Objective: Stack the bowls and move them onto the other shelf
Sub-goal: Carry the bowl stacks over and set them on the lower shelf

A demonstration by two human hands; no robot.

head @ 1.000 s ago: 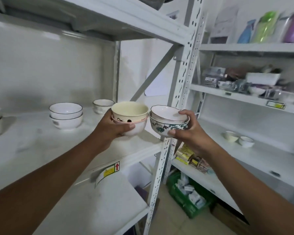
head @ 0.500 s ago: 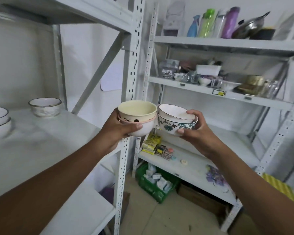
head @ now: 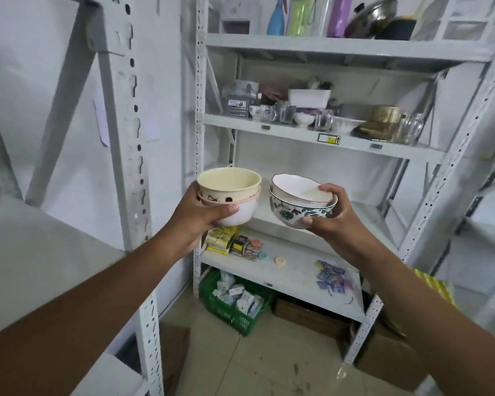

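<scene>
Two nested bowl pairs, judged rigid, glazed-slick and breakable, are gripped under-wall, thumb on rim: cream stack (head: 229, 195) by left hand (head: 200, 221), floral stack (head: 302, 202) by right hand (head: 333, 221).

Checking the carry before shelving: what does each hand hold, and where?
Left hand: cream bowl stack, gripped at its side. Right hand: floral bowl stack, thumb over rim.

Both bowl stacks, cream (head: 229, 184) and floral (head: 300, 207), now hover before the right shelf unit (head: 320, 138), the left shelf's bowls gone from view.
</scene>
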